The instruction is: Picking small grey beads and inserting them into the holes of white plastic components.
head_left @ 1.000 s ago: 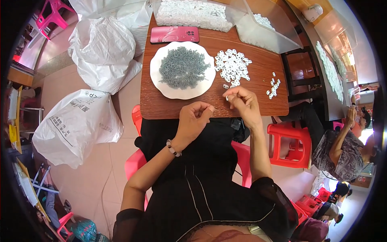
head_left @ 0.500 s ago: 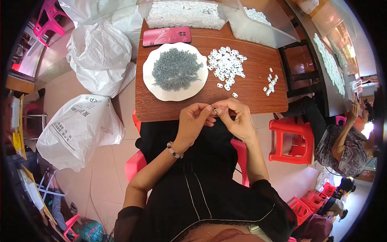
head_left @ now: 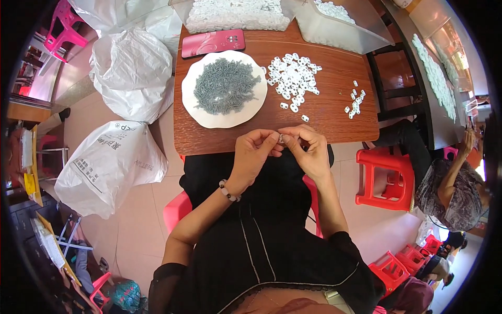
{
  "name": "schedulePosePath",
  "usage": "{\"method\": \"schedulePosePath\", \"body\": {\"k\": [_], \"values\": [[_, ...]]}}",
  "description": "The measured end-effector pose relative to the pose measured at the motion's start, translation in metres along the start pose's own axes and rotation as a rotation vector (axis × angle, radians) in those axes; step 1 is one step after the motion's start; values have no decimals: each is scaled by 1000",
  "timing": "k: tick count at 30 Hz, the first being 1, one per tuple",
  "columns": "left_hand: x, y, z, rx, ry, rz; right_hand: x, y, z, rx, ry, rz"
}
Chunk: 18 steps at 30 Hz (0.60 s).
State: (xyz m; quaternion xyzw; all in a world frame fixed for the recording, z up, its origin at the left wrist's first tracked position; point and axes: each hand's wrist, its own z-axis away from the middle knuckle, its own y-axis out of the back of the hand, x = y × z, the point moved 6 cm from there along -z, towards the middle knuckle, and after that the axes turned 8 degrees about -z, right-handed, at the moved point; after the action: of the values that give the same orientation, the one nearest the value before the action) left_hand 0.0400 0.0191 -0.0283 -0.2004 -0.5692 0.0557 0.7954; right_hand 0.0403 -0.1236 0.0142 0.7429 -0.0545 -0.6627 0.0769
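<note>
Over the front edge of the table my two hands meet, fingertips pinched together. My left hand (head_left: 253,155), with a beaded bracelet at the wrist, and my right hand (head_left: 312,153) both close on a small white plastic piece (head_left: 281,139), mostly covered by the fingers. Just beyond them lies a loose pile of small white two-holed plastic pieces (head_left: 293,78), with one stray piece (head_left: 305,119) near my right hand. To the left stands a white wavy-edged plate (head_left: 209,121) heaped with small grey screw-like parts (head_left: 225,86).
A pink phone (head_left: 213,43) lies behind the plate. Clear bins (head_left: 334,41) of white pieces line the table's back. A few small pieces (head_left: 355,102) lie at the right. White sacks (head_left: 107,170) stand left; a red stool (head_left: 384,178) and a seated person (head_left: 452,193) are right.
Both hands stay pinched together at nearly the same spot, with a slight shift of the right fingers and thumb around the white piece. The whole view has shifted slightly.
</note>
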Motion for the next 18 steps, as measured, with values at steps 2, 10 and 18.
{"method": "schedulePosePath", "body": {"k": [2,10,18], "values": [[-3,0,0,4,10,25,2,-1,2,3,-6,-20],[-9,-1,-1,54,33,100,4,0,8,118,-135,-12],[2,-11,-3,73,-43,105,2,5,10,87,-163,-138]]}}
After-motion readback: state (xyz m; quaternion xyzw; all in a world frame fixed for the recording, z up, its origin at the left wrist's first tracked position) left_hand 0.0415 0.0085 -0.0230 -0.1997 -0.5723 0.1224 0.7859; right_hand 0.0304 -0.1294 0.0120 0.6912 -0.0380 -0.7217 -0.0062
